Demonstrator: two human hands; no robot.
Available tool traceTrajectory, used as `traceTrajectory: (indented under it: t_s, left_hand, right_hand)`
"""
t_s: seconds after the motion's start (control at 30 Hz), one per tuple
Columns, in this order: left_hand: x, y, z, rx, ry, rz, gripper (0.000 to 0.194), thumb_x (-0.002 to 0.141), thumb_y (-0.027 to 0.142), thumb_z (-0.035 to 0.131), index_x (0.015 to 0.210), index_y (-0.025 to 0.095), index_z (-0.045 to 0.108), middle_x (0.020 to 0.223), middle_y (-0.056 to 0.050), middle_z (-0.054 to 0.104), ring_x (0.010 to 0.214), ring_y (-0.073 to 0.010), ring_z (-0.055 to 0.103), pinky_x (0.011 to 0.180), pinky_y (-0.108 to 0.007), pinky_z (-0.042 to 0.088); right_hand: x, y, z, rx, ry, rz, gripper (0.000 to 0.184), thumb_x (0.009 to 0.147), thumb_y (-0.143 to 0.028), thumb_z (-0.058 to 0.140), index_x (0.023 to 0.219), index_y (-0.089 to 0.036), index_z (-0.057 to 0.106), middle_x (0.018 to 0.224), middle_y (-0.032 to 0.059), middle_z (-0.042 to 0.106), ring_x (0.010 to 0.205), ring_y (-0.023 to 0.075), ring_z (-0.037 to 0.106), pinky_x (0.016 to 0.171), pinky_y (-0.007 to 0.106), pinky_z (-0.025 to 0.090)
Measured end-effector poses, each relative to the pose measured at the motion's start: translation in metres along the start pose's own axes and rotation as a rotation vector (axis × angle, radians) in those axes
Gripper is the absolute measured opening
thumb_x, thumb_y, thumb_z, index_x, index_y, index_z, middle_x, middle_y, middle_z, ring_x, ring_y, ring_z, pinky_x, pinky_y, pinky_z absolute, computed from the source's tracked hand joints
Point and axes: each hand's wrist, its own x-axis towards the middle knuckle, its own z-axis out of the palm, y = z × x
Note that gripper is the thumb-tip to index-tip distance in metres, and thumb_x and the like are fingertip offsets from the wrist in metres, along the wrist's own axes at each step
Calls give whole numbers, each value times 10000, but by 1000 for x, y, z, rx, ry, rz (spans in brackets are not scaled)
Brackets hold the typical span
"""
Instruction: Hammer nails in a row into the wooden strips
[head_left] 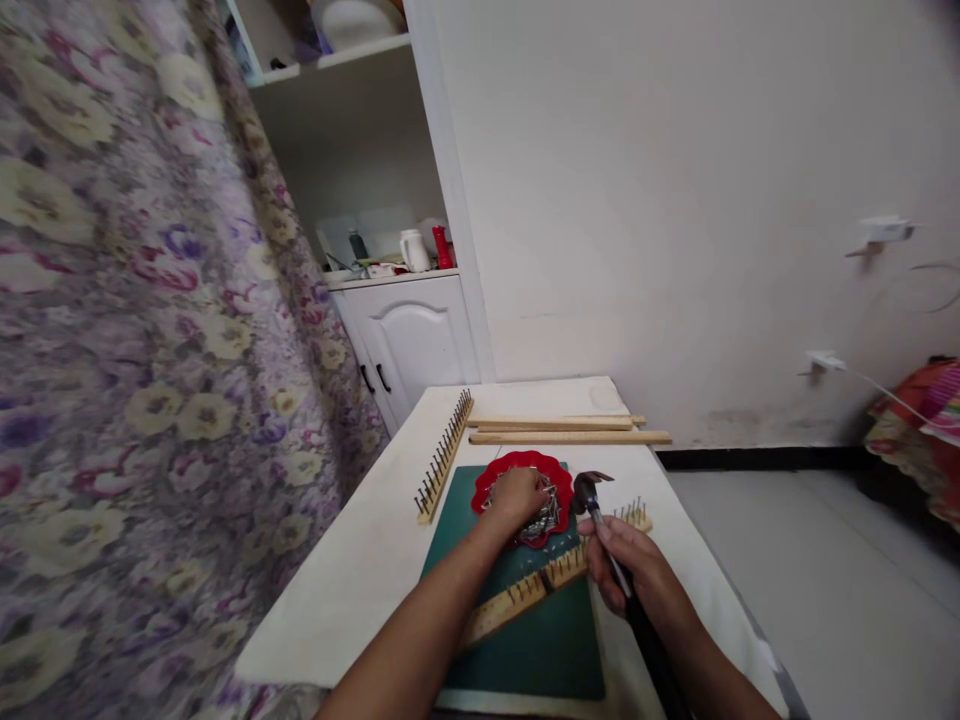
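Observation:
My left hand (519, 496) dips into a red scalloped dish (525, 459) of loose nails (553, 512). Its fingers look curled down among the nails; whatever they grip is hidden. In my right hand (637, 562) is a hammer (586, 490), its fingers wrapped round the shaft and the head up, right beside the dish. Below both hands a wooden strip (491, 617) lies slantwise across a green cutting mat (540, 660). Nails stand upright in a row along part of it, and its left end shows bare wood. My right hand covers part of the strip.
Another wooden strip (442, 470) with upright nails lies at the table's left side. Plain wooden strips (570, 437) lie at the back of the white table (352, 590). A flowered curtain (187, 400) hangs at left, a white cabinet (424, 335) and a wall (675, 200) stand behind.

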Motion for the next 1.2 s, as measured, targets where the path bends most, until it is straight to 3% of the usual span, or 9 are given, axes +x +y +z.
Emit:
traceTrajectory:
  t_s: [0.13,0.23,0.5,0.73,1.03,1.13,1.2]
  left_hand:
    - [4,11,7,27,-11,-38,213,685,253,625,827,129,724,906,-187,706,905,-328,634,772,-386,460]
    - [7,12,9,-5,-11,-56,184,667,246,644,780,128,728,874,-194,709,884,-340,637,766,-401,455]
    - [7,-17,13,-323,68,-72,114,675,180,598,695,172,710,657,-52,683,653,-183,612,613,-255,426]
    - [-1,-34,16,-787,141,46,121,690,260,596,686,158,661,537,34,591,439,-88,484,484,-198,357]
    - [-44,-38,-5,-1284,207,36,239,694,368,632,755,147,564,682,-13,636,516,-87,569,487,-177,419]
    - [-72,-32,-10,-1468,168,-17,270,684,342,677,810,152,533,733,-20,644,555,-84,600,538,-187,476]
    - [-96,-27,-10,-1724,83,-62,289,652,279,731,809,153,522,749,-20,649,580,-87,613,554,-185,494]
  right_hand:
    - [0,5,5,-8,-19,22,303,773,-429,642,849,-143,572,508,-26,614,256,34,391,268,139,234]
    - [0,8,7,-9,-11,19,309,768,-439,639,842,-146,573,489,-34,603,247,31,373,264,139,218]
    - [3,17,2,-52,12,29,341,756,-460,645,847,-141,567,488,-36,599,255,39,378,274,149,235]
    - [2,20,10,-100,9,24,363,741,-481,646,842,-140,573,489,-33,600,260,41,389,281,152,238]
    - [3,28,19,-208,2,-53,354,731,-444,681,854,-149,531,497,-48,608,261,19,383,294,127,212]
    - [0,31,23,-283,47,-109,344,733,-403,695,889,-149,523,560,-25,652,278,15,381,301,129,237]
    - [-3,33,28,-311,58,-127,342,734,-386,699,909,-153,520,593,-14,671,281,14,383,300,129,250]
